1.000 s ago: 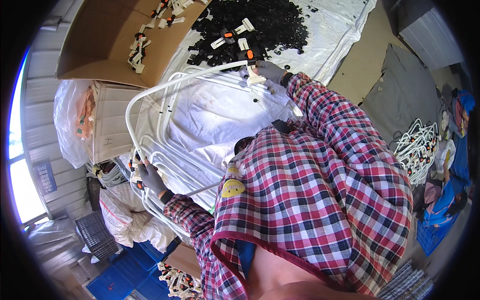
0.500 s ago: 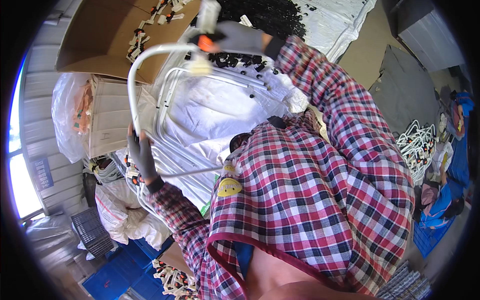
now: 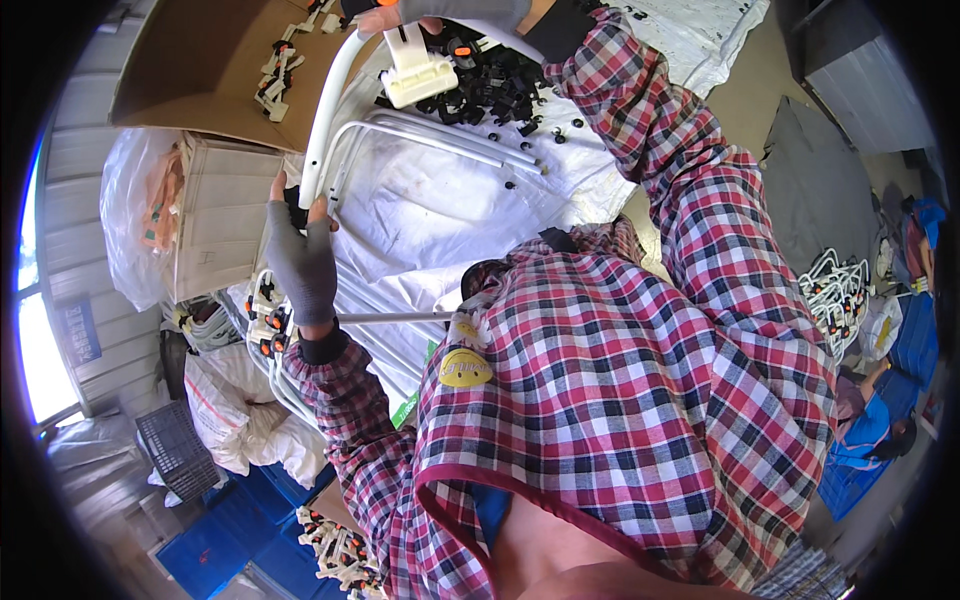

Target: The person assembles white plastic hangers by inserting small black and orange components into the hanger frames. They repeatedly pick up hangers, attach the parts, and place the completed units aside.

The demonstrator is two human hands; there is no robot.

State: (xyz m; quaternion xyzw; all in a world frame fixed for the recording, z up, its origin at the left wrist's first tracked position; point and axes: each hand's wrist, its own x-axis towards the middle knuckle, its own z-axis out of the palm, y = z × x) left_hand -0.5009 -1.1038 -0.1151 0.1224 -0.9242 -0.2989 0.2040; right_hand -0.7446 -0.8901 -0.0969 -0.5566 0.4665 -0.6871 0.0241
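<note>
A white bent metal tube (image 3: 328, 115) is held up between both hands. My left hand (image 3: 302, 250), in a grey fingerless glove, pinches its lower end between thumb and fingers. A small dark piece (image 3: 294, 197) shows at those fingers; its kind is unclear. At the top edge, partly cut off, my gloved right hand (image 3: 465, 10) is closed round the tube's upper part. Just below the right hand, a cream plastic fitting (image 3: 418, 78) hangs on the tube. More white bent tubes (image 3: 440, 135) lie on the white sheet (image 3: 430, 215) beneath.
Black plastic parts (image 3: 500, 85) are heaped on the sheet. A cardboard box (image 3: 200, 80) with cream and orange fittings stands at the far left, beside a plastic-lined crate (image 3: 228, 215). White sacks (image 3: 245, 410) lie nearer left. Another person (image 3: 865, 420) is at the right edge.
My right hand and the tube's upper part have moved up and away, to the top edge. My left hand has shifted up with the tube's lower end.
</note>
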